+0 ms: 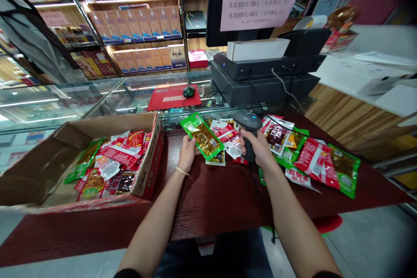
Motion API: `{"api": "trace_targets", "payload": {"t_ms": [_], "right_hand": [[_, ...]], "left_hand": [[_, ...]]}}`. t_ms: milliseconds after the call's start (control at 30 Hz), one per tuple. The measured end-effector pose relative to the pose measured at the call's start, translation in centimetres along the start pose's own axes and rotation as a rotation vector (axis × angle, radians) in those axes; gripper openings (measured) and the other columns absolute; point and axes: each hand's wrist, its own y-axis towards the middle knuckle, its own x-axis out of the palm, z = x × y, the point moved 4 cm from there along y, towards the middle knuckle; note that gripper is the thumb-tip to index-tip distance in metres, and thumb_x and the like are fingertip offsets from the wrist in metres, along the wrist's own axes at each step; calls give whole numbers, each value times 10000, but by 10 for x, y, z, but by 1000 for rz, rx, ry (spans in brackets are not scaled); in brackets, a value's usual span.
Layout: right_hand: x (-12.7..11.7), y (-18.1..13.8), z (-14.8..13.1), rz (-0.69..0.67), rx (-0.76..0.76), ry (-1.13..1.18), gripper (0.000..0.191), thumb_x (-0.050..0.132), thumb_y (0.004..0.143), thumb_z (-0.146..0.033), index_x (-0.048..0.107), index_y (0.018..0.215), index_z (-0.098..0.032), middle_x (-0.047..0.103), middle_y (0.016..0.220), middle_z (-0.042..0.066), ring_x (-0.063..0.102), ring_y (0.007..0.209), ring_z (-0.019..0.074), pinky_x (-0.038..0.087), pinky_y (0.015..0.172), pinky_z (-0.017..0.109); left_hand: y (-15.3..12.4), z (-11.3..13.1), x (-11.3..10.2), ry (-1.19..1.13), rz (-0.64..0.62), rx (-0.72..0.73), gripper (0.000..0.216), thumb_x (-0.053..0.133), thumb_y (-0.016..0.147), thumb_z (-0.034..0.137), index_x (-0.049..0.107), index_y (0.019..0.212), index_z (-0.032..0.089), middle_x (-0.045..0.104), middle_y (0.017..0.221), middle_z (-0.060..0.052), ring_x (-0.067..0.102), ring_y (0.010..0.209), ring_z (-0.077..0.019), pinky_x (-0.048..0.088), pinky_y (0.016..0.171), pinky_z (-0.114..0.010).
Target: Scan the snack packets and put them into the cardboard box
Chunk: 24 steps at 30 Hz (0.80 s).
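Observation:
Between its thumb and fingers, my left hand (188, 153) grips the lower left edge of a green-edged snack packet (203, 137), which is tilted with its clear, amber-coloured window and a white label facing up. My right hand (256, 145) is wrapped round the handle of a black barcode scanner (248, 120), its head pointing left toward the packet. Behind and beneath both hands lies a pile of red and white snack packets (224, 130). More packets, among them a red one (314, 163) and a green one (347, 169), spread across the table right of my right forearm.
An open cardboard box (156, 152) with several snack packets inside stands on the dark red table (208, 208) at left. Behind are a glass counter, a red mouse pad (174, 97), a monitor (215, 6) and a black cash drawer (260, 87). Another person (35, 30) stands at far left.

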Motion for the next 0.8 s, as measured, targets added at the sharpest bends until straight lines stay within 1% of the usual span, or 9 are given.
{"api": "trace_targets", "payload": {"t_ms": [67,200,300,400,467,533,600,700,800], "right_hand": [[1,1,2,-8,-1,4,319,705,763,-463,482,809,-240,516,541,-68,447,374,85,385,340,207],[4,1,6,-21,5,-3,330,715,757,-466,485,815,-237,525,544,-69,456,368,86,394,339,208],[8,0,9,-39,12,-8,335,718,752,-469,494,843,-237,523,531,-75,444,355,84,390,334,207],[12,-2,11,-56,13,-21,323,719,758,-453,495,841,-235,535,534,-71,447,360,88,395,335,212],[14,-2,14,-58,21,-36,325,720,759,-451,487,818,-233,539,535,-68,453,366,90,397,339,213],[16,-2,17,-62,26,-47,332,721,759,-453,476,806,-233,537,529,-70,454,366,90,394,339,212],[19,-2,19,-69,22,-51,338,718,760,-452,463,814,-238,534,523,-76,450,356,91,388,333,213],[22,-4,19,-78,19,-55,353,712,759,-454,442,854,-247,534,523,-85,444,344,94,380,326,215],[25,-6,17,-109,41,-87,364,696,768,-467,435,898,-249,534,533,-89,452,352,95,384,332,212]], "left_hand": [[2,0,-1,-196,34,-34,371,651,781,464,423,961,234,628,878,14,608,647,-102,510,719,-285],[2,5,-5,-395,100,-23,375,684,768,415,422,976,245,642,981,10,664,787,-128,527,799,-329],[3,6,-7,-533,93,-49,335,648,785,378,457,1031,254,655,1054,-9,673,854,-162,529,828,-380],[6,2,-9,-631,98,-81,303,579,807,352,513,1072,222,669,1078,-48,669,904,-189,528,847,-394],[7,0,-13,-639,177,-62,307,604,778,278,545,1072,213,682,1048,-37,667,915,-179,521,872,-367],[8,-1,-16,-605,241,-23,371,669,723,186,564,1076,232,694,1025,-7,669,913,-160,511,895,-336],[7,-1,-15,-564,216,-21,414,726,692,151,588,1073,234,704,1036,-6,672,930,-157,507,905,-324],[6,-1,-11,-547,141,-85,374,766,696,175,636,1046,185,712,1066,-50,677,954,-180,522,886,-333],[5,-2,-11,-570,137,-106,353,774,698,158,665,1033,151,723,1049,-68,685,936,-181,534,868,-325]]}}
